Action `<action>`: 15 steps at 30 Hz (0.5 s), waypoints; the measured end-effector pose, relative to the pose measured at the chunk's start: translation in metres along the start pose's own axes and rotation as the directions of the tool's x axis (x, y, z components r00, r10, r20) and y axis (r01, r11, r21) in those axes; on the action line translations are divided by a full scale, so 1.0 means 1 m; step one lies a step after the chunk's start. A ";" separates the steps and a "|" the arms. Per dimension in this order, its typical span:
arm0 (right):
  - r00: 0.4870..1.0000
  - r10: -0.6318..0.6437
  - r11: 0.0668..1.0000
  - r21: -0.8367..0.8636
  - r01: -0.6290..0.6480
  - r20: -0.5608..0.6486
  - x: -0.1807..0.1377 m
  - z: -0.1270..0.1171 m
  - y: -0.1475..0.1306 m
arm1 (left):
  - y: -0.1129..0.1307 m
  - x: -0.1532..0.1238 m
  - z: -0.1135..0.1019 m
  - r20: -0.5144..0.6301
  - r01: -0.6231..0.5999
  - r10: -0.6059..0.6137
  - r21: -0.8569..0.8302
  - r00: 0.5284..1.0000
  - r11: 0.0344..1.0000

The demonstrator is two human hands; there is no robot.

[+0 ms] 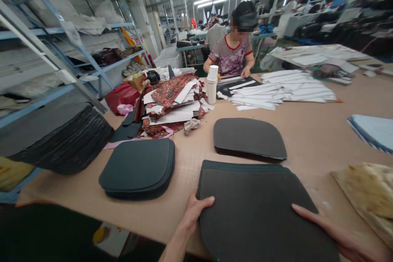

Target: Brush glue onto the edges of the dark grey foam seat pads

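Note:
Right in front of me a stack of dark, round-cornered panels (251, 204) lies at the table's near edge, with greenish sheets showing along its far side. My left hand (196, 208) grips the stack's left edge, thumb on top and fingers down the side. At the right edge is my right hand (325, 225), its thumb resting on the top sheet and its other fingers mostly hidden. Beyond the panels lies a smaller dark grey stack (248, 137). To the left sits a dark green stack (138, 168) of similar shape.
A tall pile of black sheets (70, 143) stands far left. Behind are patterned fabric pieces (175, 102), paper cups (211, 86) and white strips (276, 88). Across the table (316, 131) a person (231, 51) handles a dark piece. A yellowish bundle (368, 192) lies right.

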State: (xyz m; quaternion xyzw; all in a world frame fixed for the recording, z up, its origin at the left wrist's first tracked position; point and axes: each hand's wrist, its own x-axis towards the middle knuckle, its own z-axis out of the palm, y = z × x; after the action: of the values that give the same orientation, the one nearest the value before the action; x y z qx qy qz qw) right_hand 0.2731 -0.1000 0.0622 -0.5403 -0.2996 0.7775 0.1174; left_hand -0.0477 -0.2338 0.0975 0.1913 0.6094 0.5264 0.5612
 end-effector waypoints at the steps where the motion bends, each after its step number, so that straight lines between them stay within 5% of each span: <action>1: 0.999 -0.036 0.999 -0.005 0.036 -0.007 -0.002 0.000 0.000 | -0.002 0.000 0.000 0.008 0.004 -0.004 -0.015 1.000 1.000; 8: 0.912 -0.409 0.903 -0.156 0.400 -0.030 0.000 0.016 -0.017 | 0.019 0.002 -0.028 -0.087 -0.092 0.096 0.049 0.992 0.995; 15: 0.691 -0.719 0.646 -0.439 0.624 -0.076 0.009 0.049 -0.050 | 0.053 0.025 -0.060 -0.133 -0.276 0.313 0.238 0.940 0.931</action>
State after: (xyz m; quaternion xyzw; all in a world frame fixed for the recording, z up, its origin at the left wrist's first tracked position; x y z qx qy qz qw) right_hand 0.2182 -0.0721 0.0964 -0.4920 -0.6070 0.5308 0.3282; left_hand -0.1276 -0.2186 0.1200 0.2953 0.6724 0.5498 0.3978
